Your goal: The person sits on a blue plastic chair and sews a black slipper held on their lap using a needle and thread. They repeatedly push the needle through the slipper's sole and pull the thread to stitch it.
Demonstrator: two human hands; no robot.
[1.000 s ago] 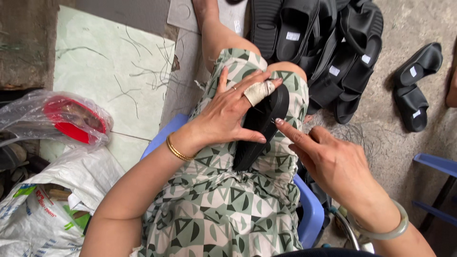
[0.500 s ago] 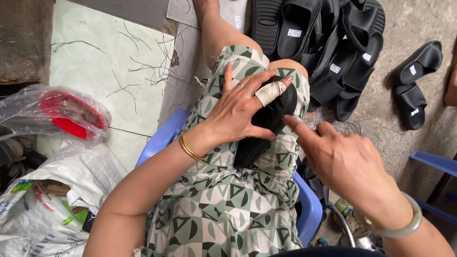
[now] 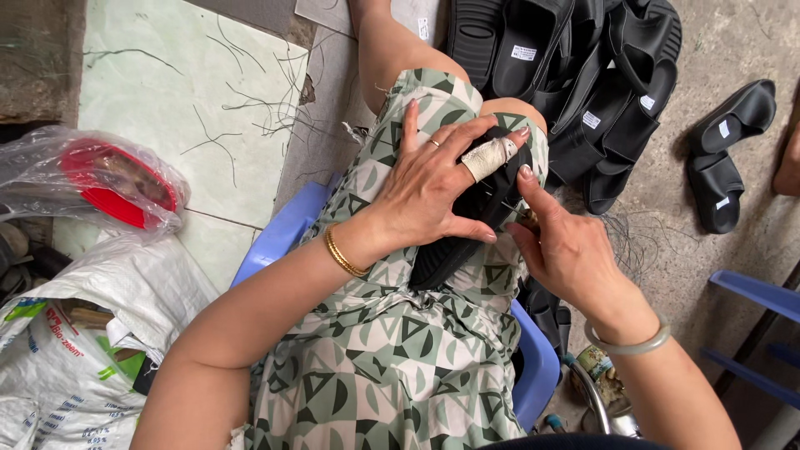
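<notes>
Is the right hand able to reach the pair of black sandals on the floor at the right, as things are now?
Probably yes. The right hand is busy at the black sandal on the lap, but the pair of black sandals lies on open concrete floor with nothing between.

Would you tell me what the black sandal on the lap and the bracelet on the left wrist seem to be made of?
Black sandal: probably moulded rubber or foam, matte, with a ribbed sole. Bracelet: looks like gold-coloured metal, shiny with fine ridges; whether it is real gold cannot be told.
</notes>
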